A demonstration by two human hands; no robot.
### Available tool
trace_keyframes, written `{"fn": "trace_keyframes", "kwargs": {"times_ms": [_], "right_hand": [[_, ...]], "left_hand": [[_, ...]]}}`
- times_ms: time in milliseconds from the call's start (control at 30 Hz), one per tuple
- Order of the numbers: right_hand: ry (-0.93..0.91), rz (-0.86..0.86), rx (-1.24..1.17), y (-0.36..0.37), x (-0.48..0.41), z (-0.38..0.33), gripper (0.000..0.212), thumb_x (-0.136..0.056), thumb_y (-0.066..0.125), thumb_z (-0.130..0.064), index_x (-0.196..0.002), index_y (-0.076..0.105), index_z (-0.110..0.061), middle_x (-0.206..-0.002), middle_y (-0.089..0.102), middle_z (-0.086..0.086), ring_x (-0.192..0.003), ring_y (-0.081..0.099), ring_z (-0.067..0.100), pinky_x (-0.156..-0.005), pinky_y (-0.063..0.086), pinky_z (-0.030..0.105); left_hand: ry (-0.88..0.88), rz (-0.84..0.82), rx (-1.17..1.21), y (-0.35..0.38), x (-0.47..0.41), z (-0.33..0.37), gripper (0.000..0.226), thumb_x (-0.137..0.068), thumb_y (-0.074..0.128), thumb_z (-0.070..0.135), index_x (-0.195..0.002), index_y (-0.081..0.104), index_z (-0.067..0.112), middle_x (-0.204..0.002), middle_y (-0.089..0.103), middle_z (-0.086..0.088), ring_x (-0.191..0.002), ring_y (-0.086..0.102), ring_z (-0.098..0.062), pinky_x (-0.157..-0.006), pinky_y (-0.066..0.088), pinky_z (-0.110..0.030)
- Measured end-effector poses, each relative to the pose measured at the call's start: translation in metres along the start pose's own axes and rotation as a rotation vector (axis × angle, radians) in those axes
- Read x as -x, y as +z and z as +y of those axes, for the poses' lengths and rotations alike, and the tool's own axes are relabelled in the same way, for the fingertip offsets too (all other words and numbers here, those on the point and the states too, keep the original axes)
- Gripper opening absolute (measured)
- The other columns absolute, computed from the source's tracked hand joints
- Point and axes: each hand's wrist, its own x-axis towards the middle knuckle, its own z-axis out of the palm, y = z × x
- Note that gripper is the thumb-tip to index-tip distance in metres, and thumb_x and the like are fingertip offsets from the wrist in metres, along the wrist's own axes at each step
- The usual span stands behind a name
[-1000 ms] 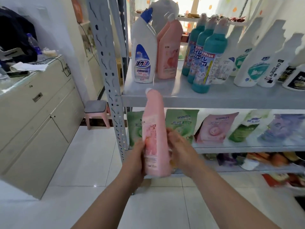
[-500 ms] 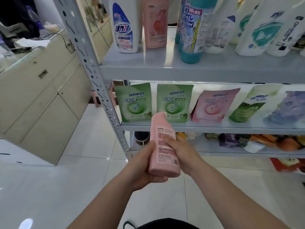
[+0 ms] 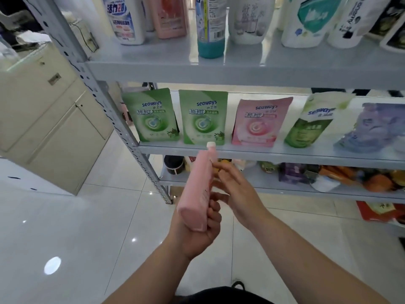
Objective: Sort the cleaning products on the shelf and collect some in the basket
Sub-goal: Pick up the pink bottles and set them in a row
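Note:
My left hand (image 3: 197, 229) grips the base of a pink bottle (image 3: 199, 191) with a white cap, tilted with its neck pointing up toward the shelf. My right hand (image 3: 236, 191) is beside the bottle with fingers loose and spread, its fingertips just touching or clear of the bottle's side. Both are in front of the grey metal shelf (image 3: 241, 71). On the top shelf stand a white and blue bottle (image 3: 125, 18), another pink bottle (image 3: 168, 16), a teal bottle (image 3: 210, 27) and several white bottles. The basket is not in view.
The middle shelf carries two green pouches (image 3: 202, 117), a pink pouch (image 3: 260, 121) and further pouches to the right. The lowest shelf holds mixed packets (image 3: 328, 176). A beige cabinet (image 3: 50, 119) stands at the left. White glossy tile floor (image 3: 76, 238) lies below.
The view has tilted down and moved closer to the shelf. The bottle has been lowered and tilted; my right hand has let go of it and my left hand now holds it alone.

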Motion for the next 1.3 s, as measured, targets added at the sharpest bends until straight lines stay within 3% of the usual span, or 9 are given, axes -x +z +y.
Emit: {"fn": "trace_keyframes", "kwargs": {"times_ms": [133, 267, 400, 567, 667, 833, 933, 1167, 1300], "right_hand": [[-0.045, -0.018, 0.053, -0.020, 0.015, 0.002, 0.020, -0.103, 0.059, -0.033, -0.115, 0.073, -0.041, -0.112, 0.070, -0.007, -0.105, 0.066, 0.016, -0.082, 0.056, 0.032], [-0.047, -0.104, 0.089, -0.031, 0.026, -0.001, 0.031, -0.093, 0.061, -0.047, -0.123, 0.066, -0.050, -0.119, 0.070, -0.013, -0.112, 0.069, 0.014, -0.085, 0.059, 0.032], [-0.126, -0.139, 0.306, -0.031, 0.030, -0.002, 0.055, -0.095, 0.061, -0.038, -0.130, 0.041, -0.075, -0.123, 0.065, -0.030, -0.114, 0.066, 0.001, -0.093, 0.059, 0.030], [-0.067, -0.070, 0.239, 0.002, 0.030, -0.004, 0.084, -0.071, 0.071, -0.073, -0.145, 0.038, -0.053, -0.131, 0.063, -0.012, -0.111, 0.067, 0.006, -0.088, 0.060, 0.028], [0.051, 0.014, 0.048, 0.010, 0.023, -0.009, 0.072, -0.073, 0.082, -0.056, -0.136, 0.052, -0.038, -0.126, 0.069, 0.004, -0.112, 0.070, 0.030, -0.092, 0.059, 0.057], [0.060, 0.113, -0.180, 0.027, 0.015, -0.014, 0.028, -0.098, 0.068, -0.022, -0.125, 0.062, -0.020, -0.110, 0.078, 0.010, -0.097, 0.076, 0.032, -0.078, 0.063, 0.051], [0.019, 0.120, -0.102, 0.045, 0.007, -0.020, 0.021, -0.097, 0.069, -0.022, -0.118, 0.067, -0.022, -0.110, 0.078, 0.012, -0.099, 0.076, 0.033, -0.085, 0.062, 0.055], [-0.138, 0.226, -0.022, 0.096, -0.022, -0.026, 0.034, -0.092, 0.071, -0.038, -0.123, 0.065, -0.051, -0.115, 0.077, -0.004, -0.107, 0.072, 0.016, -0.094, 0.058, 0.043], [-0.046, 0.175, -0.197, 0.139, -0.035, -0.015, 0.030, -0.097, 0.062, -0.048, -0.110, 0.074, -0.024, -0.102, 0.072, 0.010, -0.082, 0.070, 0.021, -0.072, 0.058, 0.037]], "left_hand": [[-0.008, -0.117, -0.010, 0.001, -0.009, -0.026, 0.051, -0.079, 0.076, 0.047, -0.101, 0.064, 0.003, -0.073, 0.060, -0.005, -0.051, 0.061, -0.019, -0.043, 0.049, -0.025], [0.208, 0.156, -0.199, 0.005, -0.014, -0.041, 0.052, -0.082, 0.071, 0.050, -0.116, 0.064, 0.010, -0.086, 0.070, -0.009, -0.063, 0.068, -0.024, -0.050, 0.053, -0.031], [0.552, 0.286, -0.664, -0.002, -0.010, -0.033, 0.039, -0.092, 0.068, 0.028, -0.130, 0.063, 0.024, -0.120, 0.074, -0.012, -0.106, 0.073, -0.031, -0.079, 0.062, -0.045], [0.620, 0.222, -1.061, 0.010, 0.005, -0.015, 0.049, -0.090, 0.050, 0.038, -0.135, 0.057, 0.056, -0.140, 0.058, 0.006, -0.128, 0.058, -0.013, -0.104, 0.053, -0.047], [0.681, 0.232, -1.209, 0.017, 0.013, -0.003, 0.044, -0.088, 0.052, 0.034, -0.124, 0.065, 0.055, -0.126, 0.062, 0.008, -0.117, 0.062, -0.008, -0.098, 0.053, -0.037], [0.483, 0.237, -0.976, 0.015, 0.025, 0.027, 0.054, -0.076, 0.069, 0.031, -0.128, 0.054, 0.030, -0.113, 0.074, -0.005, -0.099, 0.075, -0.024, -0.075, 0.062, -0.041], [0.311, 0.145, -0.869, 0.011, 0.031, 0.042, 0.045, -0.080, 0.063, 0.032, -0.125, 0.062, 0.027, -0.116, 0.074, -0.012, -0.105, 0.073, -0.034, -0.073, 0.061, -0.047], [0.486, 0.105, -0.911, -0.001, 0.051, 0.108, 0.035, -0.085, 0.048, 0.014, -0.112, 0.068, 0.020, -0.114, 0.073, -0.013, -0.102, 0.072, -0.029, -0.073, 0.061, -0.042], [0.582, 0.032, -1.018, -0.011, 0.072, 0.134, 0.030, -0.083, 0.053, 0.010, -0.108, 0.068, 0.018, -0.114, 0.069, -0.012, -0.103, 0.069, -0.025, -0.072, 0.061, -0.040]]}}
